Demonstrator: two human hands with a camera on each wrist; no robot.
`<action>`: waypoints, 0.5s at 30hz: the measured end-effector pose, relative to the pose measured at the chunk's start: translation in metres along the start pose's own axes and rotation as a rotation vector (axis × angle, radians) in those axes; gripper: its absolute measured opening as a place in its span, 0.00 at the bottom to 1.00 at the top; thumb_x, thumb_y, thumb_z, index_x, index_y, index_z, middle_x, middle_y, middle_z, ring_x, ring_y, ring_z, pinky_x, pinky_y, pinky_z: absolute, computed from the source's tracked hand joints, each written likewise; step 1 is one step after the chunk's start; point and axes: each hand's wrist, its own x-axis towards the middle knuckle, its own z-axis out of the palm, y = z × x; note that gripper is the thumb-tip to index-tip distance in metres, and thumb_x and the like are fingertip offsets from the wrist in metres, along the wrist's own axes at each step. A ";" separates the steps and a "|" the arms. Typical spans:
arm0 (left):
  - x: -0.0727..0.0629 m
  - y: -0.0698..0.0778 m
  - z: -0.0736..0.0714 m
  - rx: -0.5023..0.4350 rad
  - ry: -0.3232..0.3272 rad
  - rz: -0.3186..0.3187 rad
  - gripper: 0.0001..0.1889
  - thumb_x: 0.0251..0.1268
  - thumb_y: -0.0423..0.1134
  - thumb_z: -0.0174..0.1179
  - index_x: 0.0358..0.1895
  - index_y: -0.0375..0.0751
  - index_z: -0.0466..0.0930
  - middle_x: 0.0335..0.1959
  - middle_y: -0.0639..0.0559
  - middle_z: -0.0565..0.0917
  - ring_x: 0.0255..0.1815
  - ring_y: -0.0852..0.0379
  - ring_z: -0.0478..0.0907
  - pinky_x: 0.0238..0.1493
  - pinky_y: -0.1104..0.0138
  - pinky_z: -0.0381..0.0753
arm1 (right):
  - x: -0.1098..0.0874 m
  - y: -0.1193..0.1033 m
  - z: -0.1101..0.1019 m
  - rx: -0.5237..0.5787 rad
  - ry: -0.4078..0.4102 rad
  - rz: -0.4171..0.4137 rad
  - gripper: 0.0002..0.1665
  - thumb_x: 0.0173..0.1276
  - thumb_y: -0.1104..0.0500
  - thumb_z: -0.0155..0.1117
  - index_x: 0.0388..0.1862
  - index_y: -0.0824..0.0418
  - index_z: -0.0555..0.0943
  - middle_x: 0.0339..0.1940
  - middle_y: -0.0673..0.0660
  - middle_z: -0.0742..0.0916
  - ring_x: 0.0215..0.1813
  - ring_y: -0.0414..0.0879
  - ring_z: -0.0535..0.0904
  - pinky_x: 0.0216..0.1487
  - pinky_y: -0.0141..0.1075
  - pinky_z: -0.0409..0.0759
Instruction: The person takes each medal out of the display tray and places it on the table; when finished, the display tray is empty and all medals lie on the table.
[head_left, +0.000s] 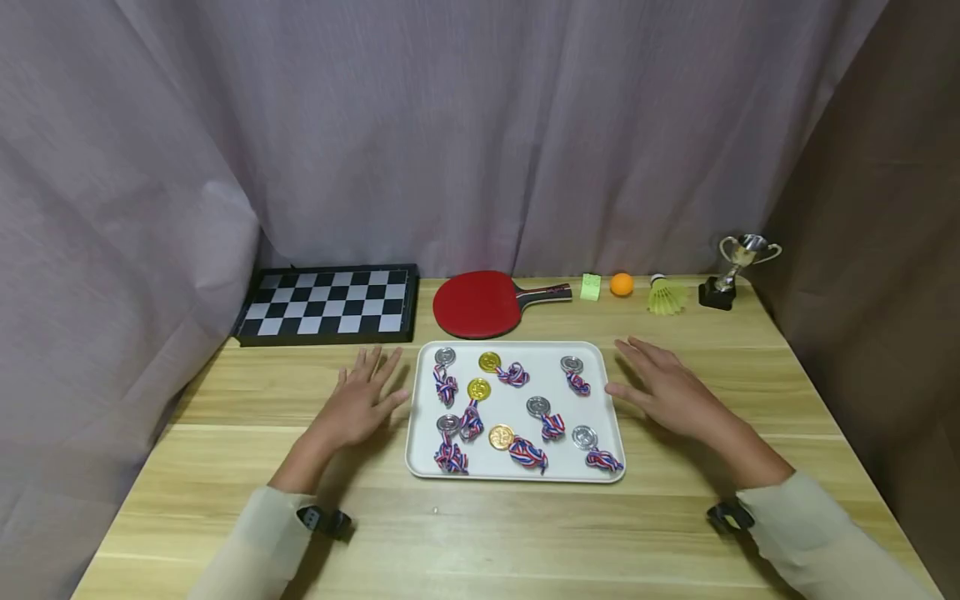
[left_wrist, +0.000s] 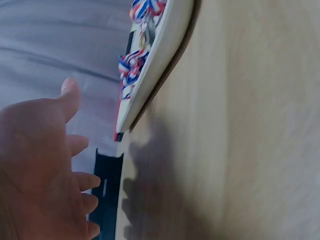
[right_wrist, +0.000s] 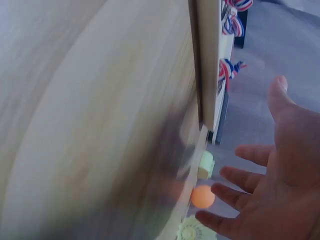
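A white rectangular tray [head_left: 515, 481] lies on the wooden table with several medals on it, each with a bunched red, white and blue ribbon. Some are gold, like the gold medal [head_left: 501, 437]; others are silver, like the silver medal [head_left: 537, 406]. My left hand [head_left: 360, 404] is spread just off the tray's left side, its palm over the table and its fingers pointing forward. On the other side my right hand [head_left: 671, 392] is held with fingers extended, thumb close to the tray's right edge. Neither hand holds anything. Both wrist views show the fingers apart above the tabletop.
Along the back stand or lie a black-and-white chessboard [head_left: 330, 304], a red table tennis paddle [head_left: 477, 305], a light green block [head_left: 590, 287], an orange ball [head_left: 621, 284], a yellow-green shuttlecock [head_left: 666, 296] and a silver trophy cup [head_left: 738, 268]. A grey curtain [head_left: 480, 142] hangs behind them.
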 end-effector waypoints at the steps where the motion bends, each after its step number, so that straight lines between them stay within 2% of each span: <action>1: 0.000 0.001 0.002 -0.036 0.004 0.007 0.37 0.81 0.57 0.47 0.85 0.47 0.48 0.84 0.33 0.45 0.83 0.30 0.38 0.77 0.31 0.39 | 0.001 -0.002 0.001 0.016 0.002 -0.008 0.48 0.77 0.35 0.57 0.82 0.63 0.59 0.81 0.73 0.61 0.78 0.74 0.55 0.72 0.73 0.55; 8: -0.001 0.009 0.013 -0.298 0.005 0.041 0.35 0.84 0.50 0.46 0.84 0.39 0.48 0.84 0.36 0.49 0.84 0.36 0.43 0.81 0.40 0.42 | 0.014 -0.015 0.006 0.108 0.005 -0.042 0.45 0.78 0.39 0.58 0.79 0.68 0.63 0.76 0.73 0.68 0.76 0.73 0.59 0.74 0.69 0.57; 15: -0.001 0.017 0.025 -0.444 0.063 0.043 0.29 0.83 0.37 0.47 0.79 0.28 0.56 0.80 0.33 0.58 0.81 0.37 0.54 0.81 0.47 0.51 | 0.030 -0.024 0.009 0.166 -0.021 -0.042 0.42 0.77 0.42 0.61 0.76 0.70 0.68 0.73 0.73 0.73 0.75 0.71 0.64 0.76 0.66 0.59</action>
